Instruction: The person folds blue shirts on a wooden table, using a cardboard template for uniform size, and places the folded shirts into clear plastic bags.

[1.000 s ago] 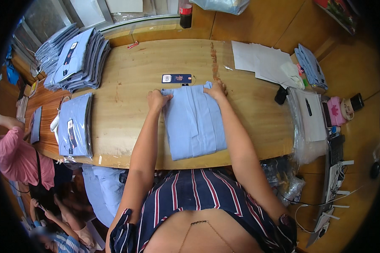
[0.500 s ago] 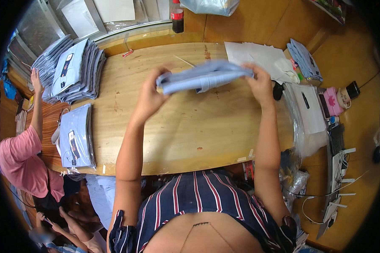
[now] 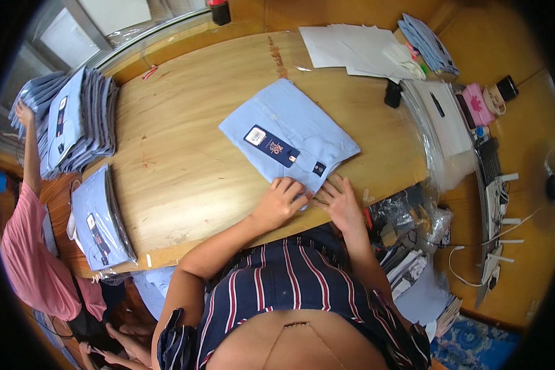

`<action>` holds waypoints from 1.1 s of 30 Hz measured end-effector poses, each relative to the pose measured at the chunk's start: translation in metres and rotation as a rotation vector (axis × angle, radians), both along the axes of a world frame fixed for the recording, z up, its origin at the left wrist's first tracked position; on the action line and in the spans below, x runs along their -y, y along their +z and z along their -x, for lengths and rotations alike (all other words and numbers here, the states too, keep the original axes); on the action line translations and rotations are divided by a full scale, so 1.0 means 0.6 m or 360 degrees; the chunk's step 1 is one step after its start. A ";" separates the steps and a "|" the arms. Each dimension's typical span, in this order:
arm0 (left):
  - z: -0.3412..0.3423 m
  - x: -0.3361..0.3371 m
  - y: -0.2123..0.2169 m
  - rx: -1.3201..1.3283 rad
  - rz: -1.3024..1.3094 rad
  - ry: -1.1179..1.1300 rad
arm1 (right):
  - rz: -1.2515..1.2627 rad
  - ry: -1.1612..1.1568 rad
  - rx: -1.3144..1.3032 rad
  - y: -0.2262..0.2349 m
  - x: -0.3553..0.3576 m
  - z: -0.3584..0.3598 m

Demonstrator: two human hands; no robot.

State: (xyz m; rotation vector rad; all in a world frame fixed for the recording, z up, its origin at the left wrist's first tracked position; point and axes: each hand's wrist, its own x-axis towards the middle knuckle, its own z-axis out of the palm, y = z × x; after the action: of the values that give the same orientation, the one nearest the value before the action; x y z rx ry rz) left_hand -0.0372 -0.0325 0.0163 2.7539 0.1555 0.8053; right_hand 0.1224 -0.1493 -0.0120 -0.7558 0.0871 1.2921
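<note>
Fingers (image 3: 290, 188) press near edge of folded light-blue shirt (image 3: 290, 132), dark tag up.

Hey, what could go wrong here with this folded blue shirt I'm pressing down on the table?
The folded shirt lies askew, both hands pressing only its near corner, so the fold might slip open. Its dark hang tag lies loose on top and could snag or crease.

- One folded shirt (image 3: 288, 143) under two hands (image 3: 280, 202)
- Three shirt stacks (image 3: 74, 120), perhaps four
- One bottle (image 3: 217, 10)
- One paper pile (image 3: 351, 49)
</note>
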 end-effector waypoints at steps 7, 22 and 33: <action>-0.034 0.026 0.042 -0.0316 0.0505 -0.0126 | 0.0109 0.0244 0.0156 -0.031 -0.067 -0.057; -0.054 -0.125 -0.010 0.0207 0.0865 0.1511 | 0.0253 0.0422 0.0903 0.118 -0.023 -0.418; -0.146 -0.107 -0.065 -0.0488 0.0191 0.1984 | -0.0297 -0.0931 0.1067 0.210 -0.233 -1.048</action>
State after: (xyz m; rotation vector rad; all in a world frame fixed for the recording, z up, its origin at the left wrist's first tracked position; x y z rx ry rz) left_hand 0.0504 0.0319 -0.0227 2.4018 1.9888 0.5088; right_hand 0.7513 -0.0093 0.1138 -0.8827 -0.3296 0.4464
